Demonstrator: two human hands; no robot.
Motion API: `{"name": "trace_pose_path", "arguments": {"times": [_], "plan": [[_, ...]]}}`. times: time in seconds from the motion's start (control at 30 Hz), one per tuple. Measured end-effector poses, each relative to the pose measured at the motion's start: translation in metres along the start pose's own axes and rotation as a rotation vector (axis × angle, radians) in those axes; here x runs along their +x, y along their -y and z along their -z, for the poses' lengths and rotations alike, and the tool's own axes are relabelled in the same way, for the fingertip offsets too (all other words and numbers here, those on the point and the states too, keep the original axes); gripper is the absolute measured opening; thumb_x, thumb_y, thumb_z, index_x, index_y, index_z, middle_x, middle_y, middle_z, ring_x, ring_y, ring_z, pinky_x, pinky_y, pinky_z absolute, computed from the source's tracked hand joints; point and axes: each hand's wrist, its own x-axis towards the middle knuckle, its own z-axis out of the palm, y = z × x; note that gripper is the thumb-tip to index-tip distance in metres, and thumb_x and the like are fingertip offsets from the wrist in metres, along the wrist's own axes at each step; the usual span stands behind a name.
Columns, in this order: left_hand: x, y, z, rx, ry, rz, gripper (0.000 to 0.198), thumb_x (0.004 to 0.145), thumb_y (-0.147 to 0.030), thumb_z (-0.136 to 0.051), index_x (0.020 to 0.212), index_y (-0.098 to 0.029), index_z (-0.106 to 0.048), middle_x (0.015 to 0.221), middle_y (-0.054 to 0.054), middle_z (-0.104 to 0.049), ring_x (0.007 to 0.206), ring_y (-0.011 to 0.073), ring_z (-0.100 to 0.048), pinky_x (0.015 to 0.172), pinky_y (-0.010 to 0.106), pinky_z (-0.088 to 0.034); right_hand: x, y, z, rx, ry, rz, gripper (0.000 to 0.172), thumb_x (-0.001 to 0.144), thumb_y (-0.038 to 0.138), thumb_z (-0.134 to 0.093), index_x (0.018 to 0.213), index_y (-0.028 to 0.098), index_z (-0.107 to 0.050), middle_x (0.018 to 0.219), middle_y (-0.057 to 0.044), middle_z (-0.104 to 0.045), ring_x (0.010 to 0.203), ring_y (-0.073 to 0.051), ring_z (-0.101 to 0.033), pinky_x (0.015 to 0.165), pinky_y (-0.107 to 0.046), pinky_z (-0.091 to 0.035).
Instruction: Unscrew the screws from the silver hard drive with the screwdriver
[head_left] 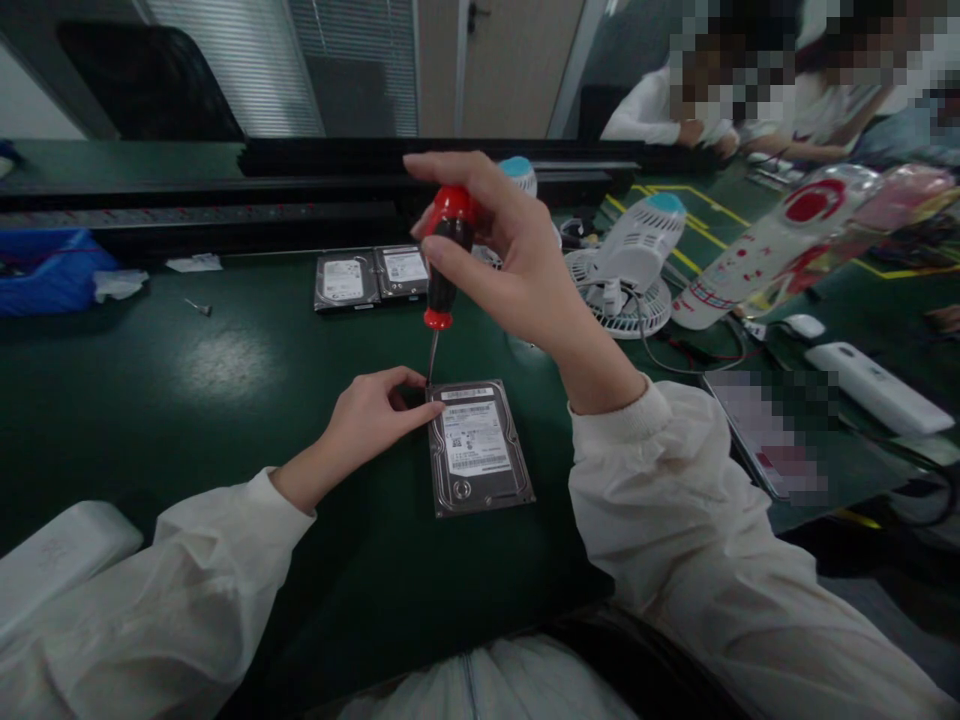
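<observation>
A hard drive (pixel 484 490) lies label up on the green table in front of me. My left hand (pixel 375 412) is at its far left corner, the thumb resting on the drive's left edge and the forefinger by the corner. In my right hand (pixel 517 255) is a screwdriver (pixel 442 290) with a red and black handle, gripped between thumb and fingers. It stands nearly upright, its thin shaft reaching down to that same corner beside my left fingertips. Whether the tip sits in a screw is too small to tell.
Two more hard drives (pixel 345 280) lie farther back. A blue bin (pixel 52 270) stands at the left, a white case (pixel 67 550) near my left sleeve. At right are a white fan (pixel 626 265), a bottle (pixel 757 255), cables and a phone (pixel 765 430). Other people sit beyond.
</observation>
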Motion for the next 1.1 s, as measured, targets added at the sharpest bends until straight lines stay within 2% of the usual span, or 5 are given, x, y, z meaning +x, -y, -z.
{"name": "trace_pose_path", "arguments": {"times": [0.27, 0.43, 0.63, 0.83, 1.1], "plan": [[-0.0005, 0.0006, -0.0008, -0.013, -0.002, 0.005, 0.047, 0.082, -0.063, -0.075, 0.106, -0.022, -0.077, 0.082, 0.002, -0.073, 0.066, 0.0187, -0.062, 0.059, 0.032, -0.043, -0.0009, 0.0037, 0.0048, 0.019, 0.068, -0.058, 0.048, 0.098, 0.058, -0.052, 0.135, 0.029, -0.063, 0.145, -0.001, -0.064, 0.131, -0.020, -0.066, 0.099, -0.027, -0.060], [-0.0005, 0.0011, -0.0008, -0.027, 0.007, 0.012, 0.047, 0.082, -0.062, -0.075, 0.106, -0.022, -0.077, 0.083, 0.002, -0.074, 0.067, 0.0190, -0.063, 0.061, 0.032, -0.044, -0.0009, 0.0023, 0.0064, -0.036, 0.040, -0.019, 0.043, 0.094, 0.055, -0.059, 0.129, 0.031, -0.066, 0.141, 0.006, -0.067, 0.129, -0.019, -0.065, 0.095, -0.026, -0.057], [-0.0006, 0.0020, -0.0002, -0.027, 0.009, -0.003, 0.048, 0.083, -0.064, -0.074, 0.107, -0.023, -0.076, 0.084, 0.002, -0.074, 0.068, 0.0191, -0.064, 0.061, 0.032, -0.044, -0.0009, 0.0074, 0.0090, 0.098, 0.125, -0.006, 0.040, 0.098, 0.031, -0.050, 0.136, 0.027, -0.062, 0.148, 0.000, -0.063, 0.133, -0.020, -0.062, 0.095, -0.030, -0.060], [-0.0006, 0.0004, 0.0004, -0.015, 0.012, 0.008, 0.049, 0.082, -0.065, -0.074, 0.106, -0.022, -0.077, 0.081, 0.002, -0.074, 0.066, 0.0194, -0.064, 0.061, 0.032, -0.045, -0.0003, 0.0015, 0.0062, -0.044, 0.043, -0.009, 0.042, 0.094, 0.060, -0.059, 0.122, 0.029, -0.068, 0.132, 0.005, -0.070, 0.128, -0.020, -0.064, 0.102, -0.033, -0.056], [-0.0010, -0.0005, -0.0003, -0.012, 0.020, 0.003, 0.048, 0.083, -0.063, -0.073, 0.107, -0.022, -0.077, 0.085, 0.003, -0.074, 0.068, 0.0192, -0.063, 0.061, 0.032, -0.044, -0.0005, 0.0001, 0.0061, 0.005, 0.092, -0.012, 0.043, 0.099, 0.051, -0.050, 0.136, 0.032, -0.061, 0.144, 0.001, -0.064, 0.130, -0.021, -0.063, 0.107, -0.036, -0.056]]}}
